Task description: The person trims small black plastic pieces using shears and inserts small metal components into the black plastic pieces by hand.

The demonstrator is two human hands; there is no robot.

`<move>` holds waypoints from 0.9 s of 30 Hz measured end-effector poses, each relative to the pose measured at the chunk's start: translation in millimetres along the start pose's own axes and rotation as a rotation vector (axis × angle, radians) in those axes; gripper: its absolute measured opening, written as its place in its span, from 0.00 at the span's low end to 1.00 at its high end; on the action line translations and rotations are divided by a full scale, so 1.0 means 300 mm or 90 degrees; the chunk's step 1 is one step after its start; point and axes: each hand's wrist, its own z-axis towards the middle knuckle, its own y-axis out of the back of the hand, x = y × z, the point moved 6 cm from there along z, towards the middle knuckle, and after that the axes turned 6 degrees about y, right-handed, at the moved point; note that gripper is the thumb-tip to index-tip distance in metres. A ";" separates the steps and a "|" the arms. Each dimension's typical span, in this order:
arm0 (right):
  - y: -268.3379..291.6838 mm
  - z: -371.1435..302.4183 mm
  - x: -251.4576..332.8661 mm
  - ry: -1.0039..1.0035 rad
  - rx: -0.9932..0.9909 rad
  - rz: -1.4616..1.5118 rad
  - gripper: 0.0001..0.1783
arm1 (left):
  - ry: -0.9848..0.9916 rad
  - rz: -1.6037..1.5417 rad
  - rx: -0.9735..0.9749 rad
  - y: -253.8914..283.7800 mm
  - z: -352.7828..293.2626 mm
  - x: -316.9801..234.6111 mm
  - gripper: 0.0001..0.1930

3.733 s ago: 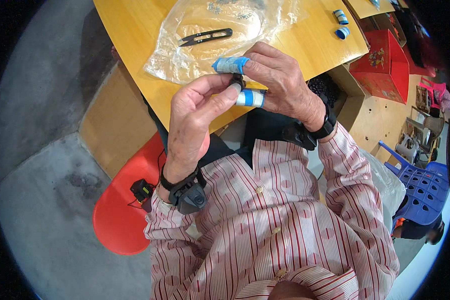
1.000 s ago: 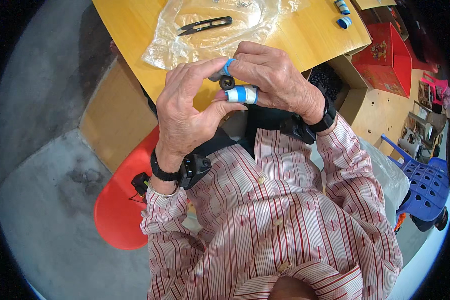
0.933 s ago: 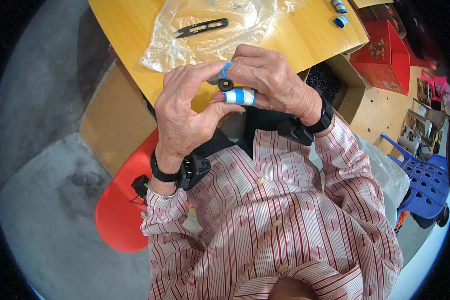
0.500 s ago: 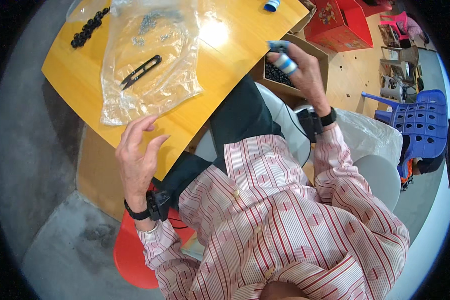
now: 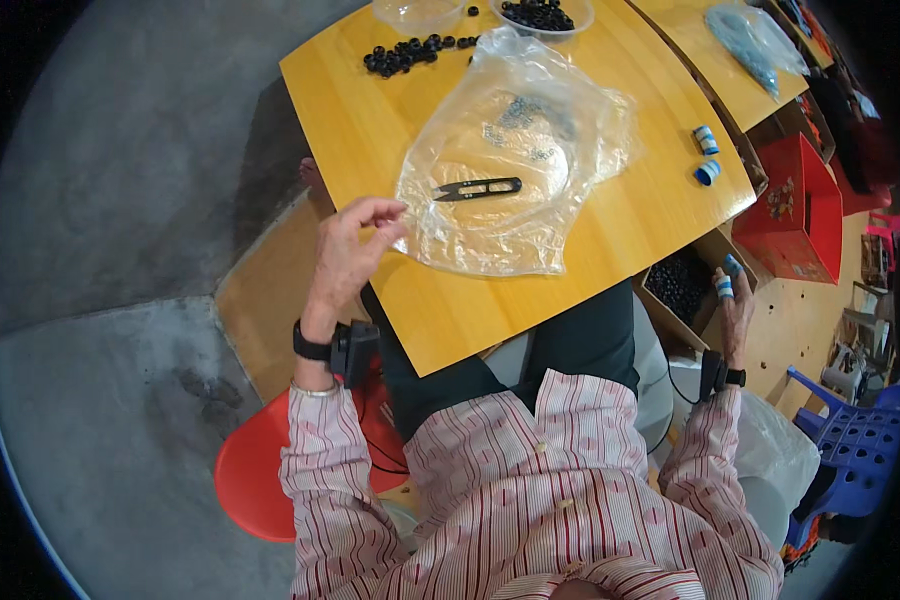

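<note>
My left hand (image 5: 352,250) hovers at the left edge of the yellow table (image 5: 450,325), beside the near corner of a clear plastic bag (image 5: 470,245). Its thumb and curled fingers are apart, with nothing seen between them. Black thread snips (image 5: 478,189) lie on the bag, near a scatter of small silvery pieces (image 5: 518,115). Beyond the table's right edge, my right hand (image 5: 736,310) is at the right side of a cardboard box (image 5: 667,320) of small black pieces (image 5: 678,285). Blue-and-white wraps cover two of its fingers, which look apart; nothing held can be made out.
Black beads (image 5: 405,57) lie at the table's far side, by a clear bowl (image 5: 417,14) and a bowl of black pieces (image 5: 537,15). Two blue-and-white rolls (image 5: 707,157) sit at the right. A red box (image 5: 795,215) and a blue plastic chair (image 5: 855,440) stand beyond.
The view has swung, showing more of the table's far and right sides. My right hand has moved out to the box's right side. My left hand has come up beside the bag's corner.
</note>
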 end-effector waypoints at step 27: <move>-0.411 0.070 0.731 0.438 0.082 -0.150 0.07 | -0.005 0.246 -0.153 -0.037 0.710 0.161 0.11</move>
